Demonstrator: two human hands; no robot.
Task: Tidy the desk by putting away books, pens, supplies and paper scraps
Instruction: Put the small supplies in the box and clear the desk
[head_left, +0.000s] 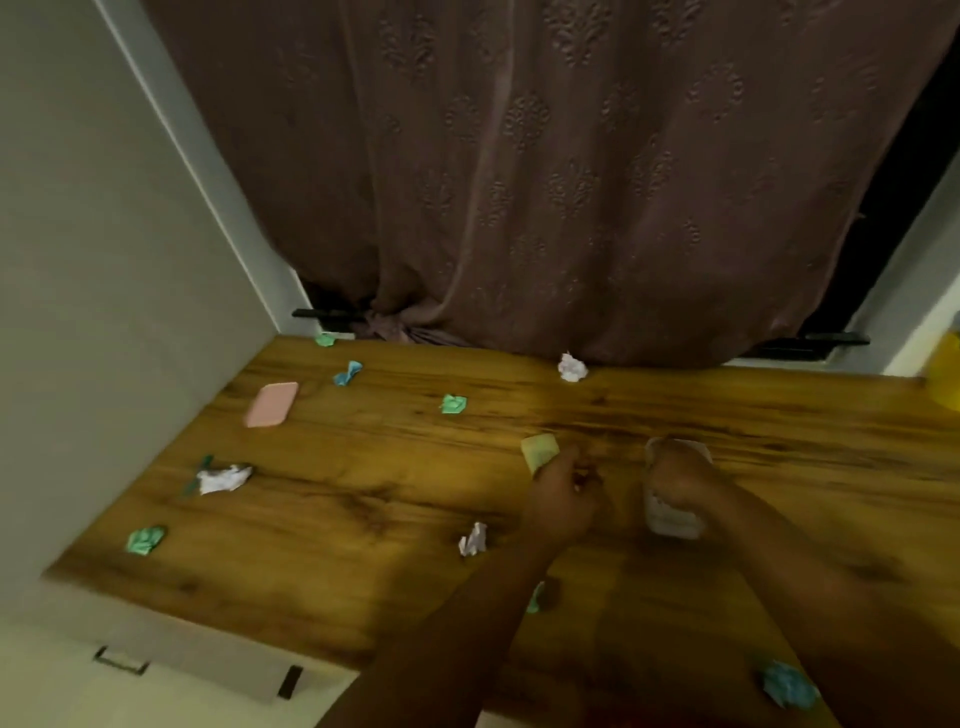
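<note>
Far from tidy, judging by the wooden desk (363, 499): scraps strewn across nearly all of it. No books or pens in sight, so either put away or out of frame; cannot tell which.

Along the left side: green wad (146, 539) near the front edge, white scrap (223, 478) with a bit of green behind it, pink pad (272, 404) lying flat, blue scrap (347, 373) and small green scrap (325, 340) up by the curtain (545, 182).

Toward the middle: green ball (453, 404), white ball (572, 367) at the curtain's hem, white twist (473, 540) just beside the left forearm, one more green scrap half hidden under that arm.

Left hand (563, 499) curled, pinching a yellow pad (540, 451) at its near edge. Right hand (680, 475) blurred, wrapped over a pale container (670, 519) standing on the desk; contents impossible to make out.

Far right: blue wad (788, 685) by the front edge, yellow object (946, 374) at the frame's rim.

Nearly all scraps left to gather, pink pad too.
</note>
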